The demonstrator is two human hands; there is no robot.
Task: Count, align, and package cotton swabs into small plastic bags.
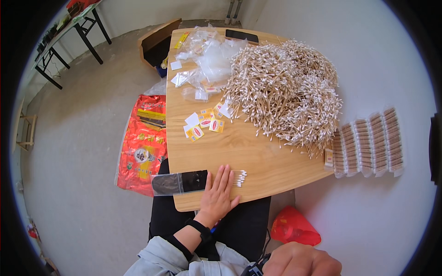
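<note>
My left hand lies flat near the table's front edge, palm down with its fingers stretched out. Beneath it is a small row of cotton swabs, their white tips showing past the fingers on the right. Left of the fingers, a flat black strip with a clear plastic cover reaches out over the table's left edge; where it ends under the hand is hidden. My right hand is raised close to the camera at the lower right, away from the table. Its fingers are curled in, and whatever is inside them is hidden.
A big heap of cotton swabs covers the far right of the wooden table. Packed swabs stand in rows by the wall. Yellow-and-white cards, clear bags and a phone lie farther back. A red sack is at left.
</note>
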